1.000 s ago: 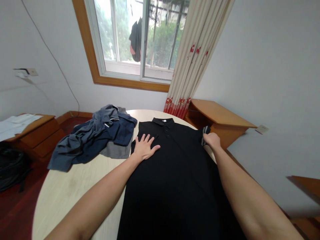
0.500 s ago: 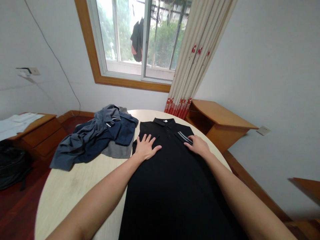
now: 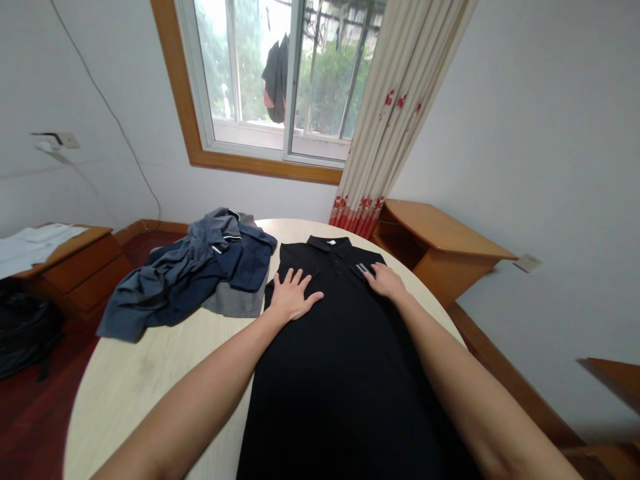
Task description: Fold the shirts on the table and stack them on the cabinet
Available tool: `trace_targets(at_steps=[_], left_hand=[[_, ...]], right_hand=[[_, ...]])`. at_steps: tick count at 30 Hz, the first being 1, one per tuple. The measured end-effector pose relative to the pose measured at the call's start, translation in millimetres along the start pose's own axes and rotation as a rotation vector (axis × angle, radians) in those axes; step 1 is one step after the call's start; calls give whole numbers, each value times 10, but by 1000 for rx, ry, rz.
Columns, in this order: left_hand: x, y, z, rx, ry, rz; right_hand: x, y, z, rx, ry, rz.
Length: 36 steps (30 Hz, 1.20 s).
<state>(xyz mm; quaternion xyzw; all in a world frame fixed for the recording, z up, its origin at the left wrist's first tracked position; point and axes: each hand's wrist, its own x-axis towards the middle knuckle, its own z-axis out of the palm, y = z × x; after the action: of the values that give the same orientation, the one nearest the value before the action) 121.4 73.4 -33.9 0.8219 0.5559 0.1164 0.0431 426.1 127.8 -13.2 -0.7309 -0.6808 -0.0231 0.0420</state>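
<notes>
Resting splayed open, the left hand (image 3: pixel 291 300) is laid on the black polo shirt (image 3: pixel 340 363); whether the 2-striped cuff (image 3: pixel 361 268) is pinched by the right hand (image 3: pixel 387 282) cannot be told. Spread on the round table (image 3: pixel 145 380), the shirt is best anchored while the cuff is smoothed.

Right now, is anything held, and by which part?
The left hand only touches the black fabric polo shirt; whether the right hand grips its grey-striped sleeve cannot be told.

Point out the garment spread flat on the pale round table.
The black polo shirt, under left hand and right hand; the grey and navy garments lie heaped.
</notes>
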Motion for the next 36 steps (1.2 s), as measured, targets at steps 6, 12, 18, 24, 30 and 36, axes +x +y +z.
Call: trace_targets(at_steps=[6,12,18,24,30,36], left_hand=[[-7,12,-11,2,3,-5],[49,-28,-19,-4,-4,-8],[191,-96,-38,-2,-35,-29],[388,-183,-30,14,-55,-18],[584,-262,15,36,-34,-6],[593,-273,47,43,-19,5]], right_hand=[[394,183,294,61,-140,132],[598,318,438,77,-103,127],[772,365,468,71,-86,120],[906,348,463,101,-80,140],[860,253,357,108,13,125],[349,-207,213,-18,332,32]])
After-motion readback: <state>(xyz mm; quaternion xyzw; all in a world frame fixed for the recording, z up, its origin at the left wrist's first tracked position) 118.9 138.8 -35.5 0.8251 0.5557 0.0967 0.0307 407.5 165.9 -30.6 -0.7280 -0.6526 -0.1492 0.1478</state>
